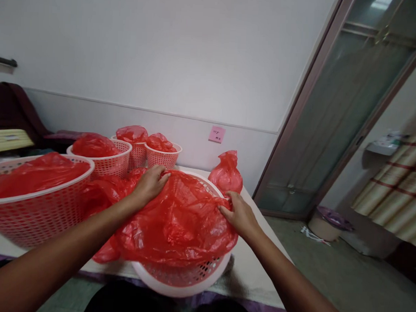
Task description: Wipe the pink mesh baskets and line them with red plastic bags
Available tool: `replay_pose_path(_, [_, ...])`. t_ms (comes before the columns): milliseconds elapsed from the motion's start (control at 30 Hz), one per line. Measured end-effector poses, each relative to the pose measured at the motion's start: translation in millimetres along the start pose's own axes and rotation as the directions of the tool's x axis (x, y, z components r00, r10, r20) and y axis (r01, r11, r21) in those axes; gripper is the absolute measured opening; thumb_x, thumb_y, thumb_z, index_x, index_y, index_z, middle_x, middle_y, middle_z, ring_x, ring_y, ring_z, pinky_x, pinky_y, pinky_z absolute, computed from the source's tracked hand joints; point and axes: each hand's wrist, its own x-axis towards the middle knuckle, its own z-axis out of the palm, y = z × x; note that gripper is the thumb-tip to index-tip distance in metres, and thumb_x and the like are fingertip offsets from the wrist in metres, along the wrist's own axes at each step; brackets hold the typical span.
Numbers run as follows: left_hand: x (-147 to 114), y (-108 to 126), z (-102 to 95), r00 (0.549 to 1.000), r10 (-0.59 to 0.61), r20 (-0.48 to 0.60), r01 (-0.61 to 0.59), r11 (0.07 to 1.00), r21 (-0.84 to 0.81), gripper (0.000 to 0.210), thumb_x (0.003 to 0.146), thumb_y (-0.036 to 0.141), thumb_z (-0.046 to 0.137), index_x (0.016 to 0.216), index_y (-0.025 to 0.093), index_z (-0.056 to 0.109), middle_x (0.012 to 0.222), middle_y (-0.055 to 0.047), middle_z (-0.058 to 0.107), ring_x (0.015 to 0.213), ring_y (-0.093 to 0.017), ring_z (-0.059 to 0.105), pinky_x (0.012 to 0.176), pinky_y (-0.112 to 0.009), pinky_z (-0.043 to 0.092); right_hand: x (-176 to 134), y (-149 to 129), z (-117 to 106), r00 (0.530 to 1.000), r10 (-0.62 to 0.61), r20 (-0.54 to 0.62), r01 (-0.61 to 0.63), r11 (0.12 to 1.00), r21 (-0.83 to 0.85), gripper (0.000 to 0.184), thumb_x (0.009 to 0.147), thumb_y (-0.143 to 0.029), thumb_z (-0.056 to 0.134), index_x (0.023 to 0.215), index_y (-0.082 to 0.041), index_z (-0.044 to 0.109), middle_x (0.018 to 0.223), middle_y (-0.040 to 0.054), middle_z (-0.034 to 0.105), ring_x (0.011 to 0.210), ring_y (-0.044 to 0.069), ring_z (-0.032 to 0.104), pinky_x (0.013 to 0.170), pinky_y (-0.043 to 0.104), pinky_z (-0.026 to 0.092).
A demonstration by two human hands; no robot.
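Note:
A red plastic bag (180, 224) lies spread over a pale pink perforated basket (181, 288) in front of me, its mouth wide. My left hand (151, 185) grips the bag's far left edge, thumb and fingers closed on the film. At the right rim, my right hand (238, 212) pinches the bag's edge. Something reddish shows in the bag's middle, too blurred to name. More crumpled red plastic bag (106, 193) lies left of the basket, under my left forearm. Just beyond my right hand stands a knotted red bag (228, 173), filled and upright.
A large basket (36, 213) holding red plastic stands at the left. Behind it are more baskets with red bags, such as one basket (163, 158) by the wall. A pink note (216, 134) is stuck there. A bin (329, 223) stands on the floor beside the glass door (309, 110).

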Motion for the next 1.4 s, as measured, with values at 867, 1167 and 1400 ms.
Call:
replay_pose_path(867, [0, 14, 4.4, 0.995, -0.077, 0.064, 0.094, 0.934, -0.346, 0.028, 0.076, 0.021, 0.044, 0.092, 0.019, 0.066, 0.117, -0.008, 0.069, 0.109, -0.024, 0.062, 0.101, -0.043, 0.043, 39, -18, 23, 0.726, -0.208, 0.655, -0.488, 0.515, 0.705, 0.025, 0.067, -0.028, 0.067, 0.088, -0.02, 0.056, 0.071, -0.0037, 0.058, 0.057, 0.009, 0.055, 0.057, 0.022, 0.044])
replay_pose_path(1167, [-3, 25, 3.5, 0.996, -0.042, 0.077, 0.068, 0.923, -0.378, 0.018, 0.072, 0.019, 0.044, 0.074, 0.021, 0.061, 0.119, -0.007, 0.067, 0.112, -0.025, 0.059, 0.103, -0.042, 0.039, 33, -15, 34, 0.721, -0.283, 0.632, -0.495, 0.427, 0.756, 0.029, 0.066, -0.036, 0.079, 0.079, -0.017, 0.061, 0.065, -0.0071, 0.051, 0.058, 0.005, 0.044, 0.059, 0.018, 0.034])
replay_pose_path(1400, [-4, 28, 3.0, 0.992, -0.028, 0.126, 0.078, 0.906, -0.415, 0.021, 0.075, 0.021, 0.043, 0.081, 0.021, 0.063, 0.102, -0.003, 0.071, 0.102, -0.022, 0.062, 0.094, -0.036, 0.043, 30, -9, 40, 0.663, -0.308, 0.683, -0.579, 0.368, 0.728, 0.034, 0.062, -0.037, 0.08, 0.087, -0.018, 0.066, 0.074, -0.0012, 0.065, 0.067, 0.013, 0.06, 0.067, 0.025, 0.046])
